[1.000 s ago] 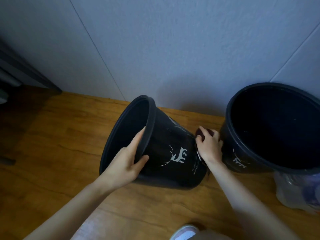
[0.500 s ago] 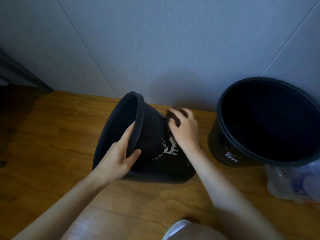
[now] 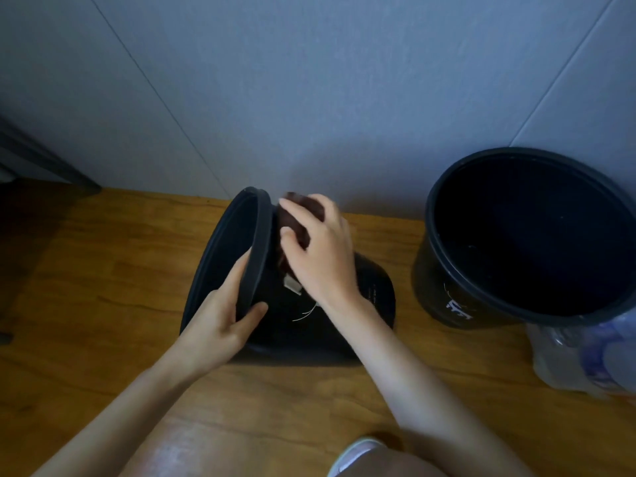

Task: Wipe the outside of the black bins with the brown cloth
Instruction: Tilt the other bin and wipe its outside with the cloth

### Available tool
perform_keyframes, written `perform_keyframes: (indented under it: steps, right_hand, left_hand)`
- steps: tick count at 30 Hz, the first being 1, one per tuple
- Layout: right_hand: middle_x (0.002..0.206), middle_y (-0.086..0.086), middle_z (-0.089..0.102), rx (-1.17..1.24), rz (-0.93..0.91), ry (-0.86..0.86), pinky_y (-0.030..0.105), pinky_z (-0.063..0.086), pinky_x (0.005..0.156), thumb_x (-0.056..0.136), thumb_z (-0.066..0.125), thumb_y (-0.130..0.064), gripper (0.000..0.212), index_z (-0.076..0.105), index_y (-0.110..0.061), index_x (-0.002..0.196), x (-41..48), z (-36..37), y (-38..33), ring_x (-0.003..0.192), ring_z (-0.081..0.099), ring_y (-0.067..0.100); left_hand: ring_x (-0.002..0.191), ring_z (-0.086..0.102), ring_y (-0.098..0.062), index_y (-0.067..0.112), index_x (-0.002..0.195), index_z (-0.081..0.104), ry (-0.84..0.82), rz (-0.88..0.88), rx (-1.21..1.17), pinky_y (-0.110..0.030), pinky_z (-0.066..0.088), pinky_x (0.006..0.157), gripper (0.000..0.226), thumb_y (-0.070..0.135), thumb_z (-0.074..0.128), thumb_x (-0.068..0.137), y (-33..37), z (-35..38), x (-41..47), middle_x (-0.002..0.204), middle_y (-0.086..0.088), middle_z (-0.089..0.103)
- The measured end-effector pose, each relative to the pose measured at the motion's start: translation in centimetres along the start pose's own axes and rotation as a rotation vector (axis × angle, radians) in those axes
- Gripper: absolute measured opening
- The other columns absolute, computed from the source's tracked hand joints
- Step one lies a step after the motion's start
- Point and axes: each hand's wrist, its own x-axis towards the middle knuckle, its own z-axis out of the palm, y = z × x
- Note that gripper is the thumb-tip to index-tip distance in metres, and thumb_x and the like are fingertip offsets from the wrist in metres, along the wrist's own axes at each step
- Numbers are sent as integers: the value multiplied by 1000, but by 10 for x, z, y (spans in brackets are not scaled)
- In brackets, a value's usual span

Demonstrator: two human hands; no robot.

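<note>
Right hand [image 3: 320, 256] has slid up the tipped bin [image 3: 327, 325] to its rim, fingers curled on the cloth [image 3: 304, 204], mostly hiding it. Left hand [image 3: 220, 325] grips the rim; upright bin [image 3: 437, 294] at right is cut off.

A wooden floor [image 3: 103, 270], grey wall [image 3: 309, 80], perhaps a clear plastic bag [image 3: 578, 359].

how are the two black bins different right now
The tipped bin leans over on the floor; the upright bin stands on its base. The left hand grips the tipped bin's rim and the right hand presses the brown cloth on its side; the upright bin is untouched. Both are black with a white print.
</note>
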Motion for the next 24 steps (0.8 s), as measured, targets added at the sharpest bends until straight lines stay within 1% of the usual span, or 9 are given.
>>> perform_keyframes:
  steps: [4,8,10,12,14,16,17,20,24]
  right_hand:
    - [144,1,33,-69,-42,16,23,37,89,92,50,-29,41,48,-36,133,-15,2,27,131,30,21]
    - [147,3,31,-243,296,44,28,38,90,92,50,-27,41,50,-36,132,-33,-12,98,132,31,29]
    - [147,4,30,-249,399,38,35,43,92,92,50,-28,40,50,-35,132,-37,-19,120,132,29,30]
    - [146,4,31,-236,394,43,38,43,93,92,51,-26,40,51,-33,132,-38,-20,125,133,28,29]
    - [145,4,32,-221,349,84,38,43,95,92,53,-23,40,52,-30,131,-39,-18,122,132,28,28]
    - [145,6,33,-215,288,89,38,41,99,92,54,-19,41,52,-27,132,-40,-16,117,132,28,29]
    - [144,6,34,-221,253,79,39,40,100,91,54,-18,41,53,-26,132,-40,-15,116,132,29,29]
    - [143,7,35,-233,208,57,39,39,101,90,56,-15,43,53,-25,131,-40,-14,114,130,30,30]
    - [144,5,34,-220,223,28,41,42,101,89,57,-16,45,52,-27,132,-47,-18,118,131,30,28]
  left_hand:
    - [101,46,27,58,127,20,33,12,-5,3,41,75,80,-2,54,86,0,-4,-1,102,51,49]
    - [103,47,24,34,136,28,124,-72,-97,3,40,80,66,-3,54,87,-6,-11,0,110,37,49]
    - [99,49,23,42,128,30,118,-76,-100,2,41,77,66,-4,54,87,-5,-11,-1,105,39,52]
    - [88,52,24,48,115,33,102,-129,-135,2,43,67,64,-5,55,87,0,-11,-1,100,32,54]
    - [79,58,18,41,116,42,55,-233,-236,-1,43,58,55,7,66,80,12,-14,5,94,23,60]
    - [94,64,-8,11,124,54,94,-406,-441,-10,44,57,54,23,69,73,20,-23,25,100,0,70]
    - [97,64,-22,3,117,60,136,-506,-557,-11,44,55,43,26,63,81,21,-28,37,100,-11,72]
    - [75,72,-23,14,92,70,109,-650,-695,-25,54,58,36,46,54,86,26,-38,58,84,-7,76]
    - [72,69,-21,19,98,63,183,-526,-476,-29,53,58,12,26,57,90,18,-31,55,81,-4,71]
